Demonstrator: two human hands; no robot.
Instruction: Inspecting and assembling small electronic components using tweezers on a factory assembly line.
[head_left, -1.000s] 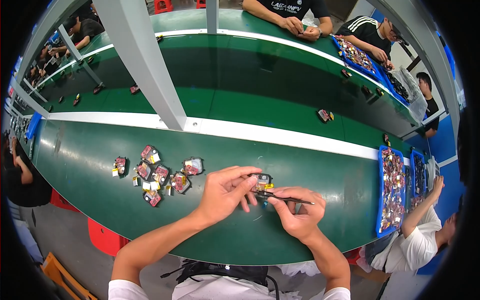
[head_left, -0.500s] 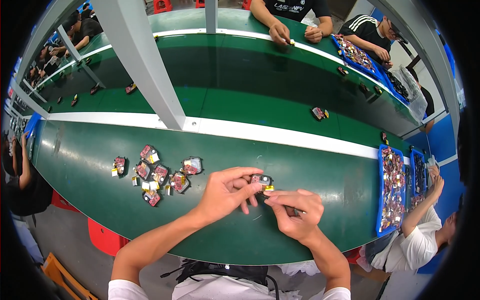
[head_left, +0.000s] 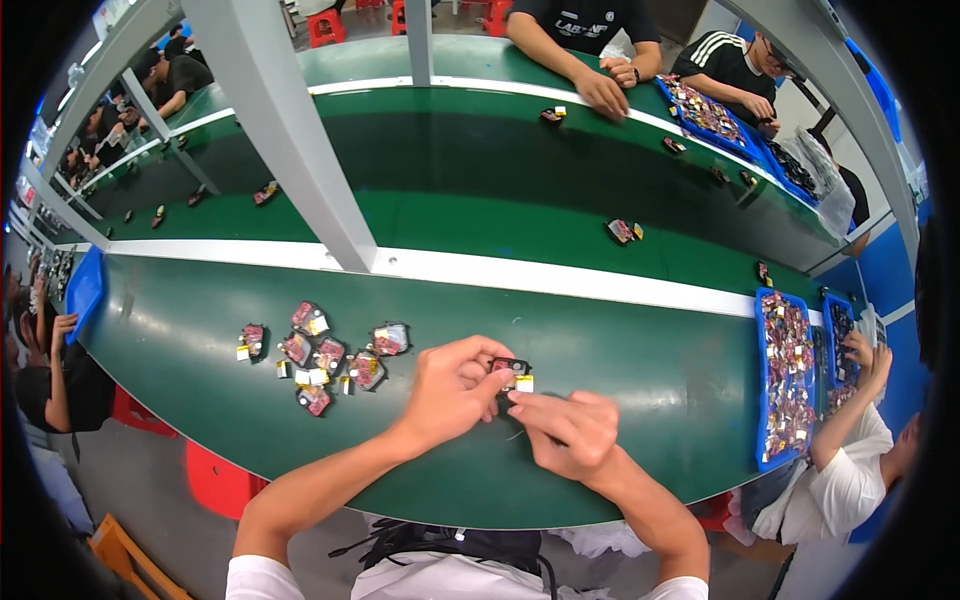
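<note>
My left hand (head_left: pixel 455 392) is closed around a small electronic module (head_left: pixel 510 367) with a black casing and a red circuit board, held above the green table. A yellow-and-white piece (head_left: pixel 524 383) sticks out at its lower right side. My right hand (head_left: pixel 572 432) has its fingers pinched together at the module's lower edge; whatever lies between the fingertips is hidden. To the left of my hands, several similar modules (head_left: pixel 366 372) with white and yellow pieces lie in a loose group on the table (head_left: pixel 600 350).
At the right stands a blue tray (head_left: pixel 764 385) full of modules. Beyond a white rail (head_left: pixel 520 277) runs a green conveyor belt carrying scattered modules (head_left: pixel 625 231). A grey metal post (head_left: pixel 290 130) rises at the rail. Co-workers sit across and at both sides.
My right hand has shifted left, and its fingertips are closer to the module. Across the belt, a co-worker's hand has moved away from a module that now lies on the belt.
</note>
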